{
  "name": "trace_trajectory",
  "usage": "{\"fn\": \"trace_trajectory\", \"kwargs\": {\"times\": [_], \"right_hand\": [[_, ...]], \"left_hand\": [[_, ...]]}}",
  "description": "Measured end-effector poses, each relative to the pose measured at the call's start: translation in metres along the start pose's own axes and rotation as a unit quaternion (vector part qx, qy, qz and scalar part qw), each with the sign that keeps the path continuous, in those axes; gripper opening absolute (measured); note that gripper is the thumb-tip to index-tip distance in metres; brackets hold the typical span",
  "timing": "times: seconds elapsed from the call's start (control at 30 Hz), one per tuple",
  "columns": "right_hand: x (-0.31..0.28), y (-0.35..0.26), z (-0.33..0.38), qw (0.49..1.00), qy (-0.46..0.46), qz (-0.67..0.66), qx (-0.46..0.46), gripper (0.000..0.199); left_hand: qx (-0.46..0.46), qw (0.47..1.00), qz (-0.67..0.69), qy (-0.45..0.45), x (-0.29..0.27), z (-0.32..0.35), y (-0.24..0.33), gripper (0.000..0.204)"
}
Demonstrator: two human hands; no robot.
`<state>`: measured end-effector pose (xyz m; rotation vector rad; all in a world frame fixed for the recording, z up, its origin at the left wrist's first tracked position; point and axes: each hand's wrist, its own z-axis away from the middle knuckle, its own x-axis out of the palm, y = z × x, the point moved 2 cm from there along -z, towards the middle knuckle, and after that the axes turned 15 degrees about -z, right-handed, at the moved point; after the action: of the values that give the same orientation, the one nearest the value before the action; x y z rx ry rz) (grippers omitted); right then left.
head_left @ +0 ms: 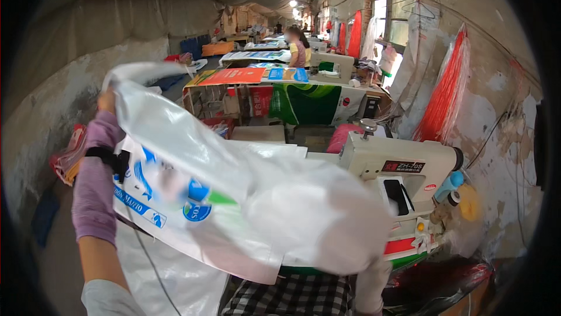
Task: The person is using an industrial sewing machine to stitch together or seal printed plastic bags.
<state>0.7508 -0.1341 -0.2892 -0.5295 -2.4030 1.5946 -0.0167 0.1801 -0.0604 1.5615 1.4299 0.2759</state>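
A large white woven plastic sack (181,135) stretches across my view, lifted at its far left end and billowing toward the lower right. My left hand (107,101) is closed on its raised left edge, the fingers partly behind the material; a purple sleeve and a black strap cover that forearm. Near the lower right my right sleeve (371,287) runs up to the sack, which covers my right hand. Beneath the lifted sack lies a white sack with blue and green print (137,190) on the worktable.
An industrial sewing machine (403,161) stands at the right, with a pink thread cone (345,138) behind it. Red and white strands (447,94) hang on the wall. Ahead, another table carries orange and blue printed sacks (234,76). Farther off stands a person (297,50). A dark cable (149,257) hangs at lower left.
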Motion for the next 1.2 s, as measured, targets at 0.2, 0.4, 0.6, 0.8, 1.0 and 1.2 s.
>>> {"fn": "trace_trajectory", "kwargs": {"times": [0.2, 0.4, 0.6, 0.8, 1.0, 1.2], "right_hand": [[0.039, 0.073, 0.012, 0.964, -0.022, -0.196, 0.181, 0.021], [0.163, 0.008, 0.11, 0.777, -0.597, -0.166, -0.105, 0.026], [0.192, 0.035, 0.055, 0.929, -0.303, 0.105, -0.186, 0.042], [0.276, 0.075, 0.031, 0.889, -0.3, 0.146, -0.313, 0.043], [0.34, 0.035, 0.143, 0.779, -0.576, 0.046, -0.242, 0.041], [0.39, 0.176, 0.192, 0.784, -0.588, 0.122, 0.158, 0.053]], "left_hand": [[-0.106, 0.894, 0.411, -0.143, -0.185, 0.068, -0.097, 0.061], [-0.084, 0.794, 0.572, -0.189, -0.238, 0.294, -0.162, 0.084], [-0.171, 0.97, 0.147, -0.091, -0.316, 0.405, -0.276, 0.06], [-0.087, 0.989, -0.108, 0.054, -0.463, 0.375, -0.339, 0.065], [-0.003, 0.901, -0.418, 0.113, -0.622, 0.416, -0.366, 0.057], [-0.216, 0.778, -0.566, 0.168, -0.685, 0.593, -0.526, 0.107]]}}
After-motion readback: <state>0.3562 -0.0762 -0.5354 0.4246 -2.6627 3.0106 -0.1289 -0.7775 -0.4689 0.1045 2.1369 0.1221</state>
